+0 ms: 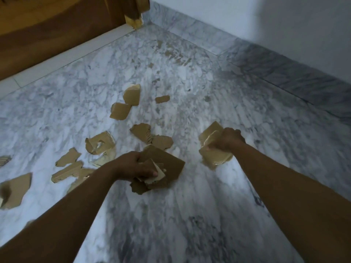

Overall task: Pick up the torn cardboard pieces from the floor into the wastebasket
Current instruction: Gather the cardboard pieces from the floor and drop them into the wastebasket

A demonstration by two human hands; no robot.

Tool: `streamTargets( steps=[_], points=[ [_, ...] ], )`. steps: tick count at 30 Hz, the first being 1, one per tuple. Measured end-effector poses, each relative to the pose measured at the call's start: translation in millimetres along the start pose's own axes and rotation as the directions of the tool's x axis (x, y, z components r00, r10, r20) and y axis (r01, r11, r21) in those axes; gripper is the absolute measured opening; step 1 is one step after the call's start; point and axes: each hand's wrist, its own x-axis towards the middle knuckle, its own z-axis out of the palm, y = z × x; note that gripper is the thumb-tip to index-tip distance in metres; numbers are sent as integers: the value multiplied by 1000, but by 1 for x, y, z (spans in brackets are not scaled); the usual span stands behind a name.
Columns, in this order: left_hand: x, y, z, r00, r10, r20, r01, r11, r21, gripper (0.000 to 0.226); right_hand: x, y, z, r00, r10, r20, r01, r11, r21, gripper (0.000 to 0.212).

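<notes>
Collection underway. Cardboard pieces (121, 111) lie scattered on the marble floor (190, 215). Left hand (133, 166) and right hand (226, 139) each have fingers clamped on a bundle. Wastebasket unseen; next, carry the bundles there.

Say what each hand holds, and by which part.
Left hand grips a stack of cardboard pieces by its left edge; right hand clutches a second bunch round its middle.
</notes>
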Motion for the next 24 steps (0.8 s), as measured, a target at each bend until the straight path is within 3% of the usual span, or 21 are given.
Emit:
streamTargets(
  steps=[3, 7, 9, 11, 13, 15, 18, 21, 24],
  points=[
    [7, 0, 7, 1000, 13, -12, -13, 999, 51, 30, 2, 0, 0, 995, 91, 31, -93, 992, 89, 99],
    [17, -1, -2, 999, 25, -28, -21, 992, 126, 49, -1, 4, 3, 990, 137, 29, -140, 977, 160, 104],
    [24, 4, -12, 995, 82, -52, -70, 978, 198, 69, -1, 11, 9, 990, 135, 32, -138, 962, 235, 101],
    [38, 7, -28, 988, 120, -100, -81, 941, 330, 107, -3, 17, 16, 991, 128, 23, -130, 954, 271, 96],
    [54, 14, -43, 985, 31, -171, 52, 886, 460, 128, -4, 21, 20, 995, 99, -6, -94, 955, 281, 92],
    [68, 23, -52, 983, -35, -180, 115, 881, 459, 113, -4, 18, 18, 997, 81, -16, -74, 963, 260, 88],
    [89, 34, -36, 985, -2, -173, 86, 873, 481, 87, -3, 14, 17, 997, 71, -16, -66, 975, 211, 88],
    [102, 28, -16, 963, -1, -271, 121, 895, 430, 80, 0, 9, 15, 997, 70, -17, -65, 977, 203, 89],
    [107, 22, -13, 963, 17, -268, 96, 910, 404, 79, 2, 5, 14, 997, 75, -9, -71, 977, 200, 96]
  ],
)
